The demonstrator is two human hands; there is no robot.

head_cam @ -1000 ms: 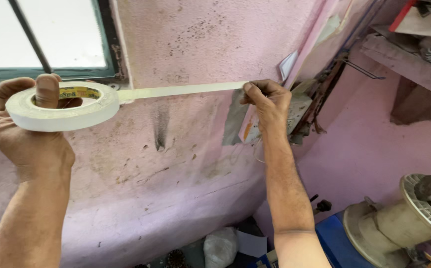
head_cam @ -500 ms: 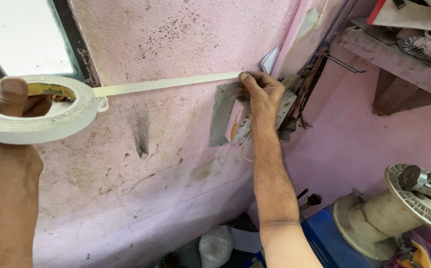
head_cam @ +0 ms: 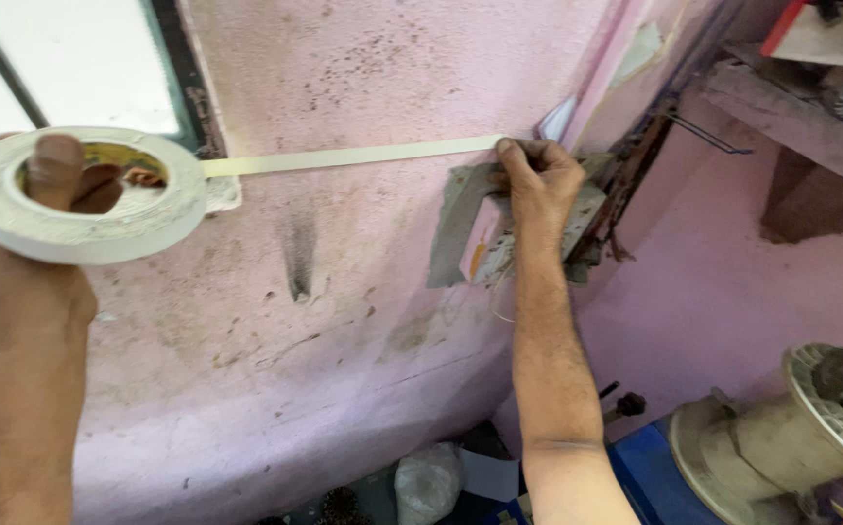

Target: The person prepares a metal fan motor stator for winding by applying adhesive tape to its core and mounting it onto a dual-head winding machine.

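One tape roll (head_cam: pixel 86 199) on left hand (head_cam: pixel 23 282), one strip (head_cam: pixel 353 156) under right hand (head_cam: pixel 538 180)

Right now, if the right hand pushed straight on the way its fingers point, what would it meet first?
The right hand, pinching the tape strip, points up at the pink wall; it would probably meet that wall almost at once, though depth is unclear.

wall (head_cam: pixel 344 321) bare below tape strip (head_cam: pixel 353 156) | switch box (head_cam: pixel 499 238) blocks right

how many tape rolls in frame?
1. The white tape roll sits on the left hand; its strip runs to the right hand at the pink wall. Others may be out of view.
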